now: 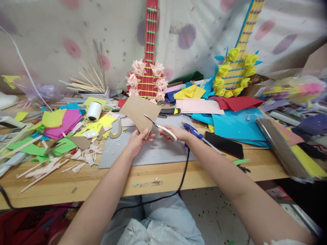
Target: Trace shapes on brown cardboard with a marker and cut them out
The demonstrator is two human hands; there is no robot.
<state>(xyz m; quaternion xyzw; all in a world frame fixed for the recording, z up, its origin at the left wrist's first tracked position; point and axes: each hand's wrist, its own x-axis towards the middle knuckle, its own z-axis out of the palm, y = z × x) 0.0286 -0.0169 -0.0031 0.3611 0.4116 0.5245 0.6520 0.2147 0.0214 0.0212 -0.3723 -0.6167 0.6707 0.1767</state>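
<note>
My left hand (139,141) grips the lower corner of a piece of brown cardboard (140,110), held up over the grey cutting mat (114,153). In my right hand (170,132) is a pair of scissors (167,132) with white handles. The dark blades point up and left, lying across the right part of the cardboard as seen from here. Whether they are cutting into it I cannot tell. Just right of my right hand lies a blue glue gun (191,130) with a black cord.
Paper scraps (53,166) and coloured sheets cover the left side. A white roll (94,111) stands behind them. At the back lean a red paper guitar (149,75) and a yellow one (236,71). A black phone (224,144) and blue sheets (237,124) lie to the right.
</note>
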